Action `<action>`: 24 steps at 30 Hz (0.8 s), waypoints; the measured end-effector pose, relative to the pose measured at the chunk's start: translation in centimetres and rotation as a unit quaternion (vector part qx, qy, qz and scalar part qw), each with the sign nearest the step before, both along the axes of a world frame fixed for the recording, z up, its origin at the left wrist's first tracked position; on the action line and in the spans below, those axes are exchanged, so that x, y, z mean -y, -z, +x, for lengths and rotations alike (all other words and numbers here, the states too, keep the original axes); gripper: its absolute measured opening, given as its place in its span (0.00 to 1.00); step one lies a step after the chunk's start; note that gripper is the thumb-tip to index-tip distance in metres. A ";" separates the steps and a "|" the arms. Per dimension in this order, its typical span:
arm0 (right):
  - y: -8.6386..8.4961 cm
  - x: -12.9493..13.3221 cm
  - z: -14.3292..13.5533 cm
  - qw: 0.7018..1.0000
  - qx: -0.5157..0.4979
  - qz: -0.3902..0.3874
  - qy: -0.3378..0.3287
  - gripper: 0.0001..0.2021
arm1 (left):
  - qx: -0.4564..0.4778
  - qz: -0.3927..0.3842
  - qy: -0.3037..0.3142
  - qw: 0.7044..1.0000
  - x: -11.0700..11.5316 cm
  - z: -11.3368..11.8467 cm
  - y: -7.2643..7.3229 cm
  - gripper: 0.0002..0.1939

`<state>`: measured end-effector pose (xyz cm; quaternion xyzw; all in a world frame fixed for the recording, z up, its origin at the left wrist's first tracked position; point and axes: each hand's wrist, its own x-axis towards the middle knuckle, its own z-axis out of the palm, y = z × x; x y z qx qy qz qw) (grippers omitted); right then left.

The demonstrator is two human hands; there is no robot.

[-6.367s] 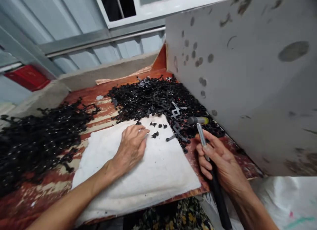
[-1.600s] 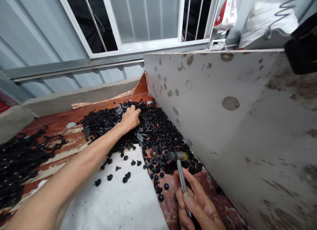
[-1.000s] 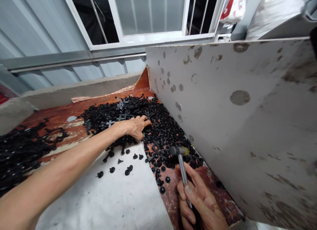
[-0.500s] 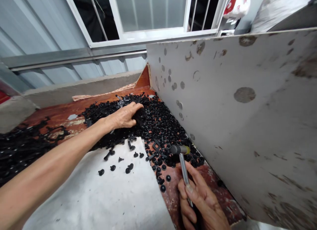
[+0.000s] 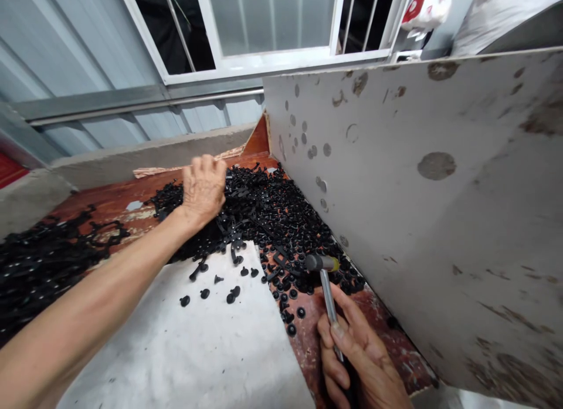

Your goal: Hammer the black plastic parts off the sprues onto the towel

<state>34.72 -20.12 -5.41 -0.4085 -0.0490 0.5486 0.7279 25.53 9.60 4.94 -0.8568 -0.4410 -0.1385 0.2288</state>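
My left hand [image 5: 204, 189] is over the left part of a heap of small black parts [image 5: 264, 203], its fingers curled with the back of the hand toward me; what they hold, if anything, is hidden. Low on the right, my right hand [image 5: 356, 350] is wrapped round the metal handle of a small hammer [image 5: 328, 294]. The hammer's head has a dark end and a yellow end and is above the right edge of the heap. Several loose black pieces lie on a white cloth [image 5: 185, 350] between my hands.
Another pile of black parts [image 5: 44, 268] lies at the far left on the reddish-brown surface [image 5: 109, 192]. A tall grey stained board [image 5: 396, 209] stands along the right side. Behind are a low concrete ledge [image 5: 105, 148] and a window [image 5: 272, 22].
My left hand has moved left and a little back across the heap, and its fingers have curled. My right hand still holds the hammer in nearly the same place.
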 end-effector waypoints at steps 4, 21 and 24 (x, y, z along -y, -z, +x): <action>0.1 0.0 -0.1 1.000 0.005 -0.004 -0.002 0.33 | -0.130 -0.164 0.140 0.968 1.4 0.9 1.9 0.20; -0.2 0.1 0.0 1.000 0.010 -0.009 -0.008 0.35 | -0.037 -0.144 0.109 0.983 -1.3 0.1 2.3 0.10; -0.3 0.0 0.0 1.000 0.021 -0.018 -0.009 0.34 | -0.021 -0.108 0.005 0.994 -1.5 -0.7 1.5 0.12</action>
